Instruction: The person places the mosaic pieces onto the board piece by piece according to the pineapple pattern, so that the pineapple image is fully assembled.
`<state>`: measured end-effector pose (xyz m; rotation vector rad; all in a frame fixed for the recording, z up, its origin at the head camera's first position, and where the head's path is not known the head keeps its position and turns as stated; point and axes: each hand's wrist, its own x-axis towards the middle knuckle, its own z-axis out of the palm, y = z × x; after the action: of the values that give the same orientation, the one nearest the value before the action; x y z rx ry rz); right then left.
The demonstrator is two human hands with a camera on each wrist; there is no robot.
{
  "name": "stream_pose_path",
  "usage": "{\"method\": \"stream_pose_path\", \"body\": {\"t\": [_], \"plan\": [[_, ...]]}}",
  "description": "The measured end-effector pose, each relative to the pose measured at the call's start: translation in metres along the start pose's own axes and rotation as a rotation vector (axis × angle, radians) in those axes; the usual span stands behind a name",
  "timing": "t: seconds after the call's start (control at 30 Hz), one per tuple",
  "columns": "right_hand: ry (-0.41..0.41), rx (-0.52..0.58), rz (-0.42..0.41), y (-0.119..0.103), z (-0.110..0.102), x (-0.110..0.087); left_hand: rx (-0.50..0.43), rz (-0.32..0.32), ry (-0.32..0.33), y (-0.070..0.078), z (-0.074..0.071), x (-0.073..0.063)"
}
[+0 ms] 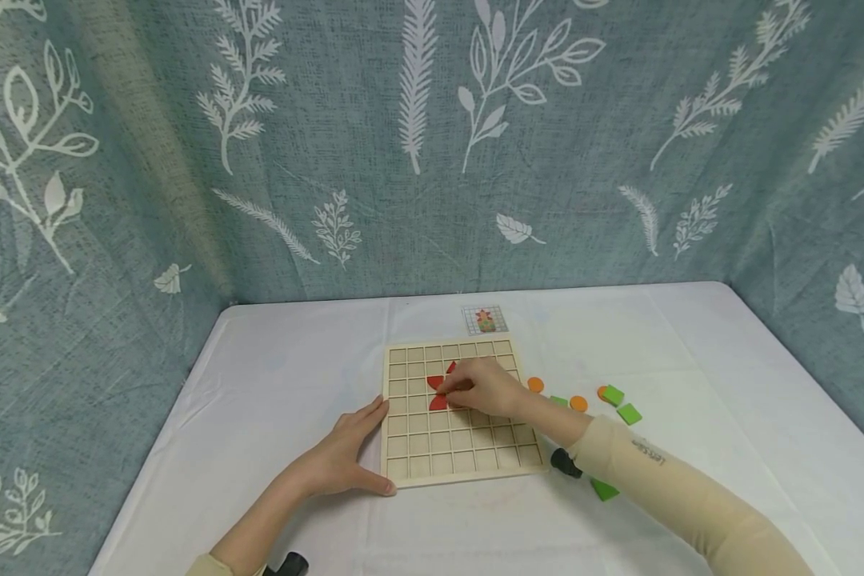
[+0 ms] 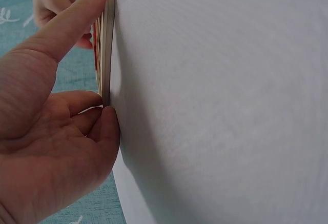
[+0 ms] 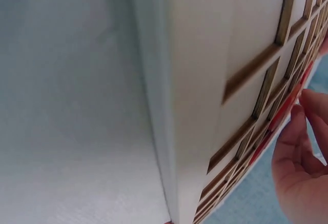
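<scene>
A square wooden grid board (image 1: pixel 432 466) lies on the table, with several red pieces (image 1: pixel 438 403) in cells near its middle. Above those pieces, my right hand (image 1: pixel 486 387) has thumb and index fingertips together, pinching what seems to be a red piece, mostly covered by the fingers. In the right wrist view, the fingertips of that hand (image 3: pixel 302 152) meet right beside red pieces (image 3: pixel 282 112). My left hand (image 1: pixel 342 456) rests at the board's left side, fingers against that edge and thumb stretched to the near corner. The left wrist view shows this hand (image 2: pixel 56 106) touching the board's edge (image 2: pixel 106 55).
Beyond the board lies a small picture card (image 1: pixel 486 320) with a red, orange and green figure on a grid. Orange discs (image 1: pixel 536 385) and green squares (image 1: pixel 630 414) are scattered to the right. A green piece (image 1: pixel 605 490) sits near the right forearm. A patterned curtain (image 1: pixel 418 232) hangs behind.
</scene>
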<state>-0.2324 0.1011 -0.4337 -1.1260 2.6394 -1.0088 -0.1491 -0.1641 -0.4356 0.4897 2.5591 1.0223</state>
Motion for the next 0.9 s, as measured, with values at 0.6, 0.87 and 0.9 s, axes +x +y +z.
{"method": "stream_pose_path", "body": {"t": [0.6,0.87,0.9], "plan": [[0.128,0.131,0.211,0.019,-0.038,-0.036,0.017,-0.016,0.016,0.000,0.001,0.002],[0.134,0.107,0.405,0.040,-0.066,-0.080,0.034,-0.004,0.000,0.002,-0.001,0.000],[0.130,0.092,0.420,0.042,-0.068,-0.085,0.033,-0.004,-0.001,0.002,-0.001,0.000]]}}
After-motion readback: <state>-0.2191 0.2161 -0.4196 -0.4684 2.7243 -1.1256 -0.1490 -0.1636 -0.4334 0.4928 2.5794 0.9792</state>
